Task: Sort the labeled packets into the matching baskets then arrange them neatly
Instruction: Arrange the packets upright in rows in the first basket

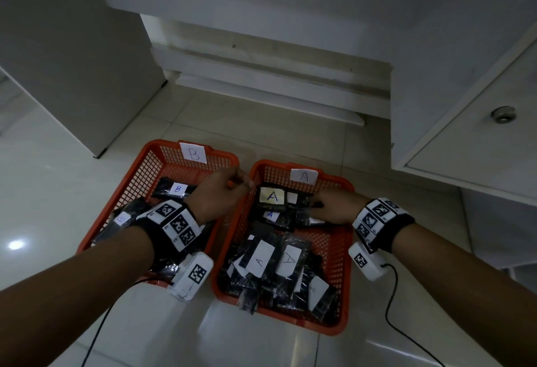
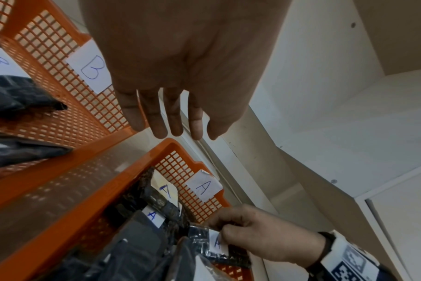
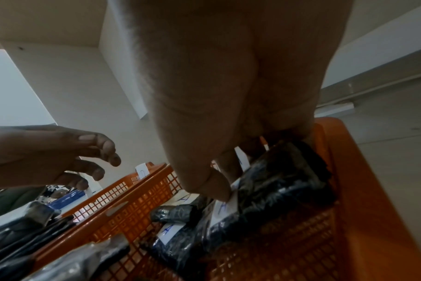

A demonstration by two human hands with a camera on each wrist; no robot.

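Note:
Two orange mesh baskets stand side by side on the floor: basket B on the left with a paper tag B, basket A on the right with a tag A. Several black packets with white A labels lie heaped in basket A. Basket B holds B-labeled packets. My right hand reaches into the far end of basket A and pinches a black A-labeled packet between thumb and fingers. My left hand hovers over the gap between the baskets, fingers relaxed and holding nothing.
A white cabinet with a round knob overhangs at the right. Another white unit stands at the left, and a stepped white plinth runs behind the baskets. Black wrist cables trail over the glossy floor tiles near me.

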